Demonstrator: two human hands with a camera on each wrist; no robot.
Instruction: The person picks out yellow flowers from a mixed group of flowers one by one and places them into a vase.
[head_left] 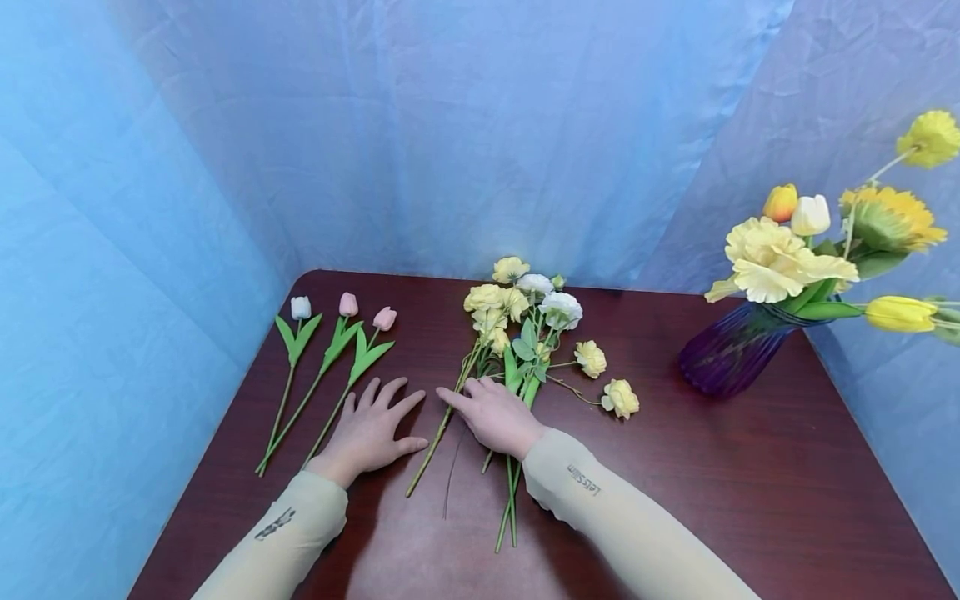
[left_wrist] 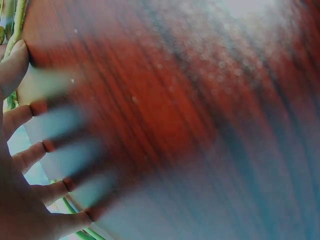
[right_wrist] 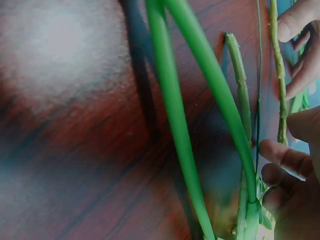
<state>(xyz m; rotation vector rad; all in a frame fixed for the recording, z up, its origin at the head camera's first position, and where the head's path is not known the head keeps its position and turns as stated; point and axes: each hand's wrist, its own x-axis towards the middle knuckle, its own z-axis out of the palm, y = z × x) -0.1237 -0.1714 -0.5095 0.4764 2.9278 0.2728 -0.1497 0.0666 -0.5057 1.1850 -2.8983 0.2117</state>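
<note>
Three tulips (head_left: 339, 343) lie toward the counter's (head_left: 750, 467) left edge, the flower heap (head_left: 483, 297) looks unsorted, your left hand (head_left: 367, 431) grasps nothing, the grip of your right hand (head_left: 497, 417) unclear.

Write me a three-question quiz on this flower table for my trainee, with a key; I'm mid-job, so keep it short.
1. Count: how many green-stemmed pink tulips lie on the dark red, wood-grained table?
2. True or false: the bare left hand is spread open.
3. Choose: seen in the head view, where is the ribbed, purple, see-through vase?
a) Left of the tulips
b) Between the two hands
c) Right of the loose bunch of yellow and white flowers

Key: 1. Two; 2. True; 3. c
</note>
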